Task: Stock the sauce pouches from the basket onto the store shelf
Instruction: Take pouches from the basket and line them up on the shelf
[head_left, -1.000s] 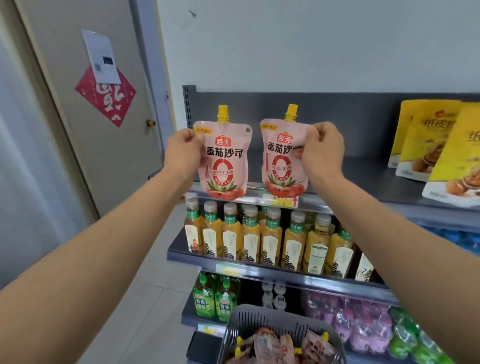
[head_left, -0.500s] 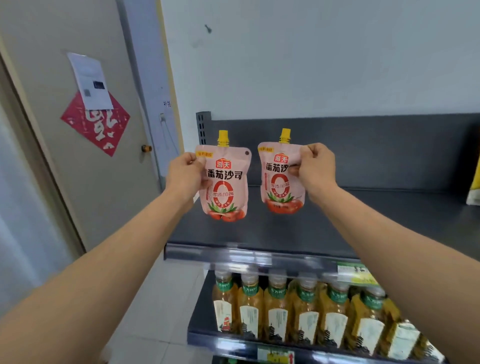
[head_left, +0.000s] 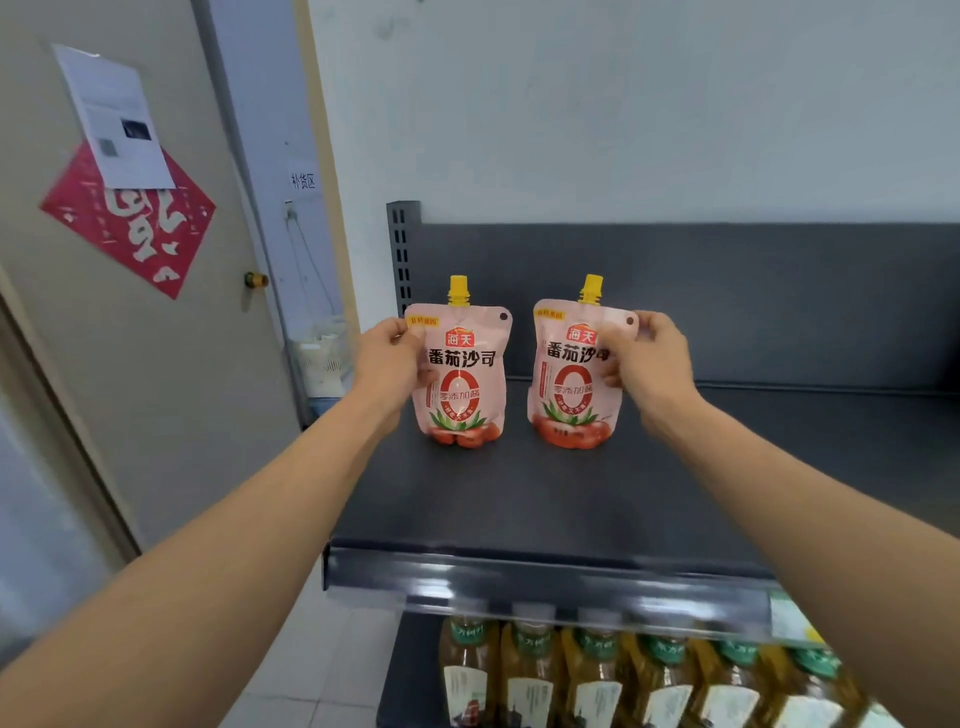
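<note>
Nearest the camera, below the arms, a row of amber drink bottles with green caps and pale labels (head_left: 597, 680) stands on a lower tier, their tops partly hidden behind the blurred metal lip of the tier above. Over them runs the dark grey matte metal store shelf (head_left: 545, 499), a flat, smooth deck with a glossy front rail and, at the far right of that rail, a small green and yellow price tag (head_left: 792, 618).

Two bare forearms reach in from the bottom corners. On the shelf deck, toward its back left part, two pouches stand upright and well apart. The left hand (head_left: 387, 361) is closed on the left edge of a pink, glossy plastic tomato sauce pouch with a yellow screw spout (head_left: 462, 379), thumb across its front. The right hand (head_left: 647, 358) pinches the upper right corner of a second pink spouted sauce pouch (head_left: 569, 384), fingers curled around its side. Both pouch bases appear to touch the deck.

Behind them rises the shelf's dark grey back panel (head_left: 727, 296), with a slotted upright post (head_left: 401, 249) at its left end, then a plain white wall (head_left: 623, 104). Leftward is a beige door (head_left: 156, 338) bearing a red diamond-shaped paper decoration (head_left: 130, 228) and a white printed sheet (head_left: 117, 119), with pale floor tiles (head_left: 311, 675) below.
</note>
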